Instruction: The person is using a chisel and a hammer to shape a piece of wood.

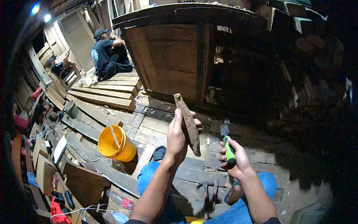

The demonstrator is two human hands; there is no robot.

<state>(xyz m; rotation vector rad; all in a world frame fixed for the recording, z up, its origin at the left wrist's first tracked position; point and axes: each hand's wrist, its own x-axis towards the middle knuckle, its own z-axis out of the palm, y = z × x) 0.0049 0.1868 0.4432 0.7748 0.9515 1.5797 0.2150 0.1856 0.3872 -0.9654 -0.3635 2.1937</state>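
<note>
My left hand (177,136) is closed around a dark, rough wooden piece (189,127), tapered at its lower end and held up at a slant. The thumb lies along its near side, and the fingertips show on the far side. To the right, my right hand (238,158) grips a chisel (229,150) by its green and black handle. Its flat metal blade points up and away, apart from the wood. Below and between the hands, a claw hammer (205,190) is on the floor between my feet.
A yellow bucket (128,149) with a stick in it stands left of my arm. Ahead is a large wooden cabinet-like frame (164,56). Long timber beams (102,99) lie at the far left, where a person (106,56) sits. Cables and a plastic bottle (119,198) are at lower left.
</note>
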